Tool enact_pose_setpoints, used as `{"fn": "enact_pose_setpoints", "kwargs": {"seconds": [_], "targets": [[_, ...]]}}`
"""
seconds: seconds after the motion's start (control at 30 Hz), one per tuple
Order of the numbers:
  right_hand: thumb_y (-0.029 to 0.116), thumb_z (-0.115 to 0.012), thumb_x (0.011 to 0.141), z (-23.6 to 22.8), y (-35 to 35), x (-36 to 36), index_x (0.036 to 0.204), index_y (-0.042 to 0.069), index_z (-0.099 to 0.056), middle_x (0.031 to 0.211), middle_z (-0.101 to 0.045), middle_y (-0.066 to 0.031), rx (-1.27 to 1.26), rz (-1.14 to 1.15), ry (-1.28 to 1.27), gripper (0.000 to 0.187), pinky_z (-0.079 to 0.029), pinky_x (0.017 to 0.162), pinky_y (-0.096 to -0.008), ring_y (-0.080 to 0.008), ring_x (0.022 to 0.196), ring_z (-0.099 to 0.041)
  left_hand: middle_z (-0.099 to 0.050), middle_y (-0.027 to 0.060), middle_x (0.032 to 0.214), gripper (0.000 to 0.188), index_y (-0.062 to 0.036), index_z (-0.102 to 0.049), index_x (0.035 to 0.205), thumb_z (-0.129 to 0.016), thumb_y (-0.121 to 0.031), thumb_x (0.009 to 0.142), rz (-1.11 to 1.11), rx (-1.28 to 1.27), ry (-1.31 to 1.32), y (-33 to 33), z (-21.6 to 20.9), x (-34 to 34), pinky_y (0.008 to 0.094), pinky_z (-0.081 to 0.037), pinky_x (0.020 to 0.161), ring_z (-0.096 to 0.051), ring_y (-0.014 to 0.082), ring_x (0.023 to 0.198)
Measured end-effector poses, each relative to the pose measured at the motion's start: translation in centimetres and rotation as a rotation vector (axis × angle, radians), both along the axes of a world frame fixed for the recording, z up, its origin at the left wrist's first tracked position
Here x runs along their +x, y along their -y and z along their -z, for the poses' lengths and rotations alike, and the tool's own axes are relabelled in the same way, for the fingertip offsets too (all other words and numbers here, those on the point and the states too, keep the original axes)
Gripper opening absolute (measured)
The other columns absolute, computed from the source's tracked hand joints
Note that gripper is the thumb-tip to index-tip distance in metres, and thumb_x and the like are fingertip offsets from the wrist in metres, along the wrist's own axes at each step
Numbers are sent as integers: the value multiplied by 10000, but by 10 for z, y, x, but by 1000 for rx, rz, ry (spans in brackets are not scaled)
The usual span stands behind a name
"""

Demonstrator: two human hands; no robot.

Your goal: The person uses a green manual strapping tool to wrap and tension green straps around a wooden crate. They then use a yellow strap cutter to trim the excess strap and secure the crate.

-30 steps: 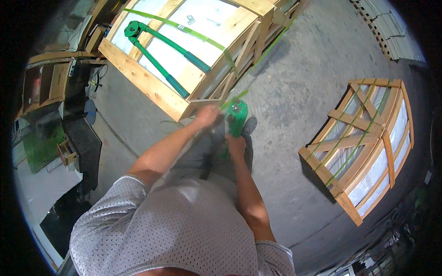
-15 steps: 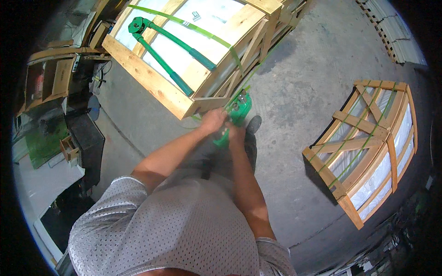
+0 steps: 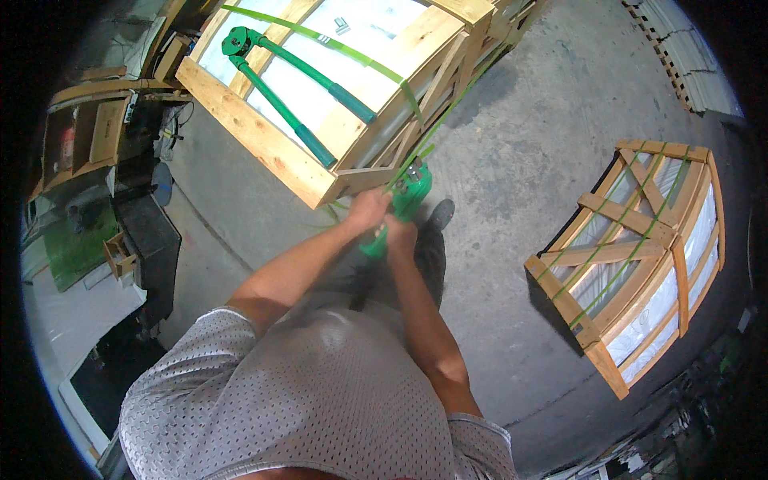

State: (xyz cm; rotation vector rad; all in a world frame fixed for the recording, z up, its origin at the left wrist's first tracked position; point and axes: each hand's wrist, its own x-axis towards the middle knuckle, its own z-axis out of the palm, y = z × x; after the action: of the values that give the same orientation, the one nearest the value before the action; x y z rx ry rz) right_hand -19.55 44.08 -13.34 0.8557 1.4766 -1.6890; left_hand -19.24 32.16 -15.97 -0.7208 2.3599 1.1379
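A green strapping tensioner [image 3: 411, 192] hangs beside the near corner of a wooden crate [image 3: 256, 136]. My right hand [image 3: 401, 238] is closed round its lower handle. My left hand [image 3: 370, 208] is closed at the tool's left side, where a green strap [image 3: 430, 138] runs down from the crate into its fingers; the exact grip is partly hidden. A loose strap tail [image 3: 332, 213] curls out left of that hand. On the crate's top lies a long-handled green strapping crimper [image 3: 296, 80], next to another green strap across the boards.
A second crate [image 3: 632, 256], bound with green straps, stands on the concrete floor [image 3: 512, 200] at the right. Stacked pale panels [image 3: 684, 56] are at the far right. A dark cabinet [image 3: 148, 248] and wooden shelving [image 3: 88, 140] line the left. My shoe [image 3: 442, 214] is just beyond my right hand.
Both hands and the tensioner have shifted slightly left and toward me. The loose strap tail beside my left hand has moved a little. The crates and crimper stay in place.
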Motion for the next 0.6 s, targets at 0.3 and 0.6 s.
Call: {"fn": "enact_pose_setpoints", "kwargs": {"seconds": [0.3,0.6], "targets": [[148,-671,775,-15,-3,-6,780,-30,-647,655,-623,-85,-56,-68,46,180,-487,520,-333,-203,547,-628,-644,223,847,351,-12,-607,1077,-490,-319,954,-16,18,12,5,7,-2,429,-465,778,-623,360,831],[180,-689,804,-15,-15,-5,963,-26,-626,774,-644,-103,-176,-30,184,268,-513,595,-348,-211,637,-639,-631,112,776,339,-7,-615,1076,-510,-307,956,-163,259,187,11,-15,-12,384,-457,731,-566,197,738]]}}
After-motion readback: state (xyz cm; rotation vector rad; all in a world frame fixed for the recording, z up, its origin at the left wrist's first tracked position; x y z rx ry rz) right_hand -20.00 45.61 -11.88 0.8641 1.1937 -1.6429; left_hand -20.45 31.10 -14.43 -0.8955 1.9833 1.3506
